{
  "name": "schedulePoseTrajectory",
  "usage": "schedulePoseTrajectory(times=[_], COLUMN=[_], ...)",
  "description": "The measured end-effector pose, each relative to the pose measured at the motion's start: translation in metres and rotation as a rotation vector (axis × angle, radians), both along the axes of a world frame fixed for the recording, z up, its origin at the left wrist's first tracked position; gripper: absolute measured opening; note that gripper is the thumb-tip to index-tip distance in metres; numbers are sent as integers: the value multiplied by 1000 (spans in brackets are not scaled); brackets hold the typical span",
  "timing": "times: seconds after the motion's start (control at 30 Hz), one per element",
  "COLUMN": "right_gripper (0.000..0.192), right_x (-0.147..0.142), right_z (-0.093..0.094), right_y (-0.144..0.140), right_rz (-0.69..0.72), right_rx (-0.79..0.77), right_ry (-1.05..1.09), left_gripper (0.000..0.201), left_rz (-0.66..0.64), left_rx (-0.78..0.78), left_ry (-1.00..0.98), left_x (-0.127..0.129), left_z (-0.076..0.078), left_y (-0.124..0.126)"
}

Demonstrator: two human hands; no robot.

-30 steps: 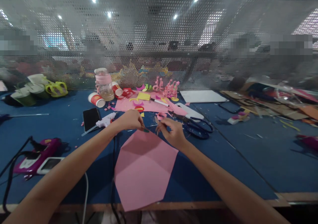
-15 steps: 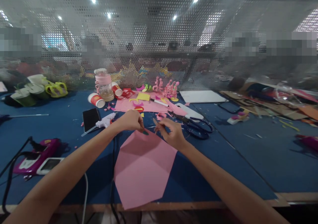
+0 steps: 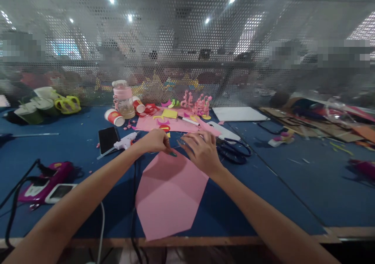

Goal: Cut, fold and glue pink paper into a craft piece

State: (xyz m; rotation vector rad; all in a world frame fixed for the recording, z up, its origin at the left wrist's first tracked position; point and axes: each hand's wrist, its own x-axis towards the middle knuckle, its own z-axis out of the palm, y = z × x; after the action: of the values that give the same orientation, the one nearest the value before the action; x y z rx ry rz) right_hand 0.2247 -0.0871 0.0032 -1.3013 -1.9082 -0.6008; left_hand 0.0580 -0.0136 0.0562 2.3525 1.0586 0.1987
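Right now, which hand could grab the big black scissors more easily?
Probably the right hand: it hovers just beside the scissors, fingers spread. The left hand lies farther off, its fingertips on the pink paper.

A folded pink sheet of paper (image 3: 168,193) lies on the blue table (image 3: 293,186), its far tip between the two hands. The left hand (image 3: 155,141) presses its fingertips down on that tip; the right hand (image 3: 200,150) rests flat beside it with fingers spread, at the sheet's far right edge. Just beyond the right hand lie black scissors (image 3: 233,150). A white glue gun (image 3: 124,142) and a dark phone (image 3: 108,138) sit left of the left hand. Farther back stand a pink jar (image 3: 123,98) and red paper cups (image 3: 115,117) (both tipped on their sides), with coloured paper scraps (image 3: 172,119) around them.
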Motion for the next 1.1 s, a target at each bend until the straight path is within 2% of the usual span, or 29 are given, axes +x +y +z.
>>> schedulePoseTrajectory(times=[0.1, 0.2, 0.3, 0.43, 0.63, 0.8, 0.93, 1.1], right_gripper=[13, 13, 17, 17, 18, 18, 13, 15], right_x=[-9, -16, -16, -15, -17, -17, -20, -27], right_z=[1, -1, -6, -11, -13, -13, -10, -7], right_y=[-4, -5, -3, 0, 0, -1, -4, -6], right_rz=[-45, -53, -41, -36, -32, -30, -112, -168], right_rx=[32, 38, 21, 0, 10, 14, 4, -20], right_ry=[-102, -144, -92, -11, 29, -5, -63, -121], left_gripper=[12, 17, 21, 16, 25, 21, 16, 16], left_rz=[-19, -19, -6, -17, -52, 32, 97, 144], left_rx=[15, 5, -1, 4, -53, -81, -90, -200], left_ry=[-21, -33, -40, -61, -111, -98, -132, -196], left_x=[3, 6, 7, 8, 7, 8, 9, 12], left_z=[0, 2, 3, 4, 4, 0, -4, -7], left_y=[-2, -4, -5, -6, -8, -7, -6, -8])
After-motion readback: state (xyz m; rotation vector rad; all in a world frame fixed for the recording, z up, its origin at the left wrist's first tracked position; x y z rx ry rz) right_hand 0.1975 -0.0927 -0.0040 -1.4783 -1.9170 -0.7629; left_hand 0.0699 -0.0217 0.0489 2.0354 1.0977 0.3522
